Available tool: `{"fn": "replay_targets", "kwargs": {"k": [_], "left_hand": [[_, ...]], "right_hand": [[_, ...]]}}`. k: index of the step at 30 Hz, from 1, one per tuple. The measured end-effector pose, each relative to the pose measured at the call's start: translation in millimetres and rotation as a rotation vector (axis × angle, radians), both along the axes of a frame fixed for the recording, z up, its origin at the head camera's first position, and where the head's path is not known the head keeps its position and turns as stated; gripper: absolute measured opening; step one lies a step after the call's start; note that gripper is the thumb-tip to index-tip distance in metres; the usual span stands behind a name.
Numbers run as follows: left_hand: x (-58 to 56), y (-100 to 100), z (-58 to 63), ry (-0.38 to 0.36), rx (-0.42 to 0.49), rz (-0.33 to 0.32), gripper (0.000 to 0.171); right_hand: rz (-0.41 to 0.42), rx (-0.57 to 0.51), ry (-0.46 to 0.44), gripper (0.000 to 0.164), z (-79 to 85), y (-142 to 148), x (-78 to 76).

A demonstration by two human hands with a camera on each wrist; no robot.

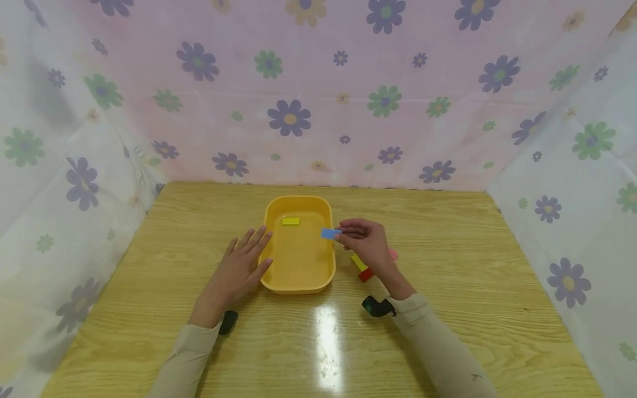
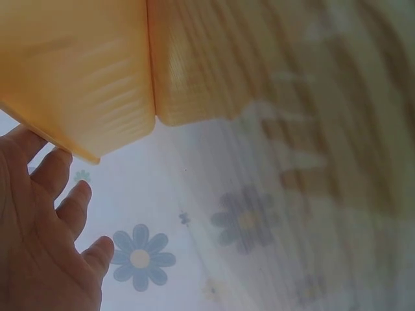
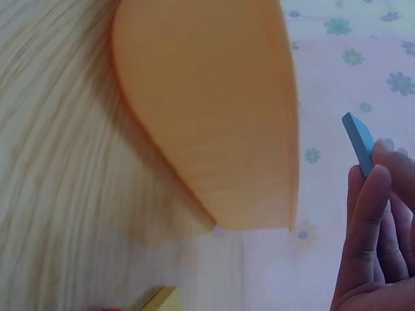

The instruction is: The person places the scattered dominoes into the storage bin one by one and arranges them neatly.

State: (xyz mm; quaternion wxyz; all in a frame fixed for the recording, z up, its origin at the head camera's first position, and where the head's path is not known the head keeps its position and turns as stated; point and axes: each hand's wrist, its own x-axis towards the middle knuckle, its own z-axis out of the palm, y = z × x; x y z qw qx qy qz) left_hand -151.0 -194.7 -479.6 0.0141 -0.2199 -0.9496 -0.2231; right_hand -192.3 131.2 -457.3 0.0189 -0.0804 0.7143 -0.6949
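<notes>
A shallow orange-yellow tray (image 1: 298,288) stands on the wooden table, with one yellow block (image 1: 291,221) lying inside near its far end. My left hand (image 1: 240,271) rests against the tray's left rim, fingers spread and fairly straight; the left wrist view shows its fingertips (image 2: 100,253) by the tray wall. Over the right rim, my right hand (image 1: 365,240) pinches a flat blue block (image 1: 329,233) between thumb and fingers. The right wrist view shows this blue block (image 3: 358,142) held by one end, above the rim's height.
Beneath the right forearm on the table lie a yellow block (image 1: 358,262), a red block (image 1: 366,274) and a pink block (image 1: 393,254), partly hidden. Flower-patterned cloth (image 1: 318,110) encloses the table's back and sides. Dark wrist devices (image 1: 377,306) sit at both cuffs.
</notes>
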Motion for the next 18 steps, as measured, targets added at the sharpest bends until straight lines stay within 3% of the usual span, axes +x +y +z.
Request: {"fn": "replay_targets", "kwargs": {"k": [18], "left_hand": [[-0.5, 0, 0.1, 0.003, -0.011, 0.001, 0.064]], "right_hand": [[0.000, 0.005, -0.038, 0.028, 25.7, -52, -27.0]]}}
